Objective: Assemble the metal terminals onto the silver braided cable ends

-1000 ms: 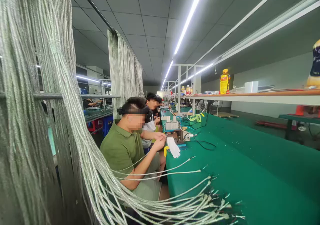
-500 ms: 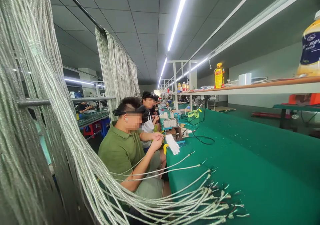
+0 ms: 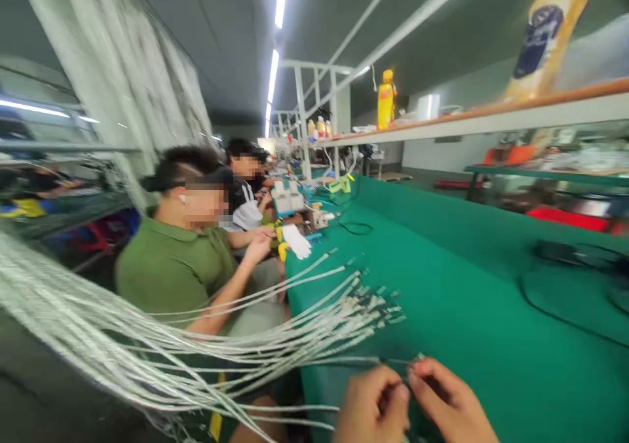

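My left hand (image 3: 372,407) and my right hand (image 3: 449,400) are at the bottom of the view, close together over the green mat. Their fingers pinch a thin braided cable (image 3: 393,361) near its metal-tipped end. The cable runs left towards a bundle of silver braided cables (image 3: 246,358), which stretches across the lower left. The bundle's terminal ends (image 3: 358,305) lie fanned out on the mat. The exact grip is partly hidden by my fingers.
A long green-topped workbench (image 3: 442,312) runs ahead. A co-worker in a green polo shirt (image 3: 171,272) sits beside it, before a white glove (image 3: 296,241) and a small bench machine (image 3: 287,197). Black cable (image 3: 555,279) lies on the mat at right. Bottles stand on a shelf (image 3: 491,118) above.
My view has swung down and tilted. Both my hands have come into view at the bottom with a cable between them. The silver cables now sweep across the lower left instead of hanging at left.
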### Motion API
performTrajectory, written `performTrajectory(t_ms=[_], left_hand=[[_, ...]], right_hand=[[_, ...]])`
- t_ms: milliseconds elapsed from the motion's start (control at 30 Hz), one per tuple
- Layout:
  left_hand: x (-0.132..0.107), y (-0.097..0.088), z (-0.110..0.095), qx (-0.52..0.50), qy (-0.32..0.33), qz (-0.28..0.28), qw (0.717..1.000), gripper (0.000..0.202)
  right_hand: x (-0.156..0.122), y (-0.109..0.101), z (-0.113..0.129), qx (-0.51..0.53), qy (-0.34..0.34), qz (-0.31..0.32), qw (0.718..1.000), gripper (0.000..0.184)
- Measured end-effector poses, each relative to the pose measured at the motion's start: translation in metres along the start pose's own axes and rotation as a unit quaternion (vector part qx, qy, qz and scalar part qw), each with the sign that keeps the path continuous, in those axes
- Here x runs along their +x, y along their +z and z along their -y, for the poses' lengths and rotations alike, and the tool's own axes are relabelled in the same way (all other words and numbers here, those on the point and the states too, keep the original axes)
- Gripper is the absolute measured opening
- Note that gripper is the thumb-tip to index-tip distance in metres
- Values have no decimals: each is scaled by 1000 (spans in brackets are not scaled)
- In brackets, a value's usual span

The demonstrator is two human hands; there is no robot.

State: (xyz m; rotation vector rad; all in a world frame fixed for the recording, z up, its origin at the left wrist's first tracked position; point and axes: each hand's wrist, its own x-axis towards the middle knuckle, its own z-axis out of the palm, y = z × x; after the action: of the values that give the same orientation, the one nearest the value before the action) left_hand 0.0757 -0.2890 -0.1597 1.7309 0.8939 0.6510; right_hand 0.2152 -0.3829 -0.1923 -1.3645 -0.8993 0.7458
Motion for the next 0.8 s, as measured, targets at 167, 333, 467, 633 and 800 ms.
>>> performTrajectory(t_ms=[167,333,467,633,800], left_hand=[[-26,29,16,-3,26,73,997,30],[-17,19,17,-10,22,86,996,30],[-18,23,19,-7,13,93,996,33],[-15,23,19,9,7,94,995,33],[-16,24,16,15,13,93,995,33]], right_hand=[[1,0,-3,58,9,19,998,26],[0,3,5,73,10,22,997,27],[1,2,1,83,4,21,996,26],[3,2,-3,90,-3,31,995,24],[0,4,2,94,-4,24,995,20]])
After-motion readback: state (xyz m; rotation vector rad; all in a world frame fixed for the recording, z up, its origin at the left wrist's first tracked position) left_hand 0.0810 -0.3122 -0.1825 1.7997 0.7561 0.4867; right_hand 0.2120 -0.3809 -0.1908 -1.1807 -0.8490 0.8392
